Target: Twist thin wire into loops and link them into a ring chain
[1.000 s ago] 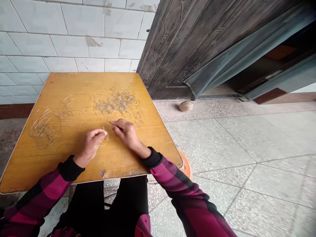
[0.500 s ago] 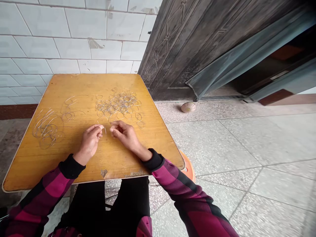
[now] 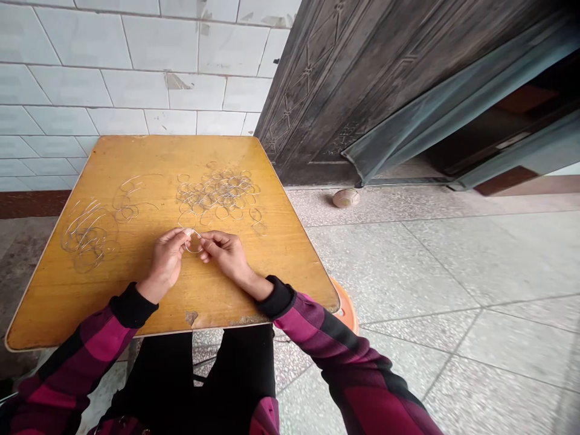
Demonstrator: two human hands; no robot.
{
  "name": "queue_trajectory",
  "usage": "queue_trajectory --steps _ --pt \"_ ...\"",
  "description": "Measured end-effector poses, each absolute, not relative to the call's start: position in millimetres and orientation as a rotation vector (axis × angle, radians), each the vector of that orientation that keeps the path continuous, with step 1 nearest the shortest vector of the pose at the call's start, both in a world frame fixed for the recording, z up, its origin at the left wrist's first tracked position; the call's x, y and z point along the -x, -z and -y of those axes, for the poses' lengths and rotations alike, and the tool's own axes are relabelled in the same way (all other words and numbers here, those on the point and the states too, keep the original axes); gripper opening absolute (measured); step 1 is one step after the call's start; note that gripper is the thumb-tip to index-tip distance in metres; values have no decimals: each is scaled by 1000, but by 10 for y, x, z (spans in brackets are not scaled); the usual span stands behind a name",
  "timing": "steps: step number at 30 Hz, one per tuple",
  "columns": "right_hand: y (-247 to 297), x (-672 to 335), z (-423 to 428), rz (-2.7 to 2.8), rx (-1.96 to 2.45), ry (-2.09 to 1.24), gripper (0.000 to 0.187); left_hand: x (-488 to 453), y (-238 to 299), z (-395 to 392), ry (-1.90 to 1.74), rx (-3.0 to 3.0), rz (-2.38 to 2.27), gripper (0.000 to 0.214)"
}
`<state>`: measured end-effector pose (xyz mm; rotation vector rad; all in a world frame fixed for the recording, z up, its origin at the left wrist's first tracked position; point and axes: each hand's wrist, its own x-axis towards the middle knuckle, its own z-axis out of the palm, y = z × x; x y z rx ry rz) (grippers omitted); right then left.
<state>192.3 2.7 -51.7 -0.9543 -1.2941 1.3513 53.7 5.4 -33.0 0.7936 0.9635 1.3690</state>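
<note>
My left hand (image 3: pixel 165 257) and my right hand (image 3: pixel 225 254) meet above the middle of a yellow wooden tabletop (image 3: pixel 290 272). Between their fingertips they pinch a thin silver wire loop (image 3: pixel 194 243). Just beyond my hands lies a heap of similar interlinked wire rings (image 3: pixel 218 193). A looser tangle of wire (image 3: pixel 89 240) sits at the left of the table, with a few curved wires (image 3: pixel 131 199) between it and the heap.
A white tiled wall (image 3: pixel 136 72) rises behind the table, and a dark embossed metal door (image 3: pixel 353 90) stands to the right. A small round object (image 3: pixel 345 197) lies on the speckled stone floor (image 3: pixel 453 272). An orange stool rim (image 3: pixel 348 314) shows beyond the table's right corner.
My hands have moved closer together. The wire loop, earlier held mainly by my left hand, now lies between the fingers of both hands.
</note>
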Motion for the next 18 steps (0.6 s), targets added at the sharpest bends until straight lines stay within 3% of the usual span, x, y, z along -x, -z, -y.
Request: queue_trajectory --steps 18 --pt "484 -1954 0 1474 995 -1210 24 -510 394 -69 -1392 -1001 -1054 12"
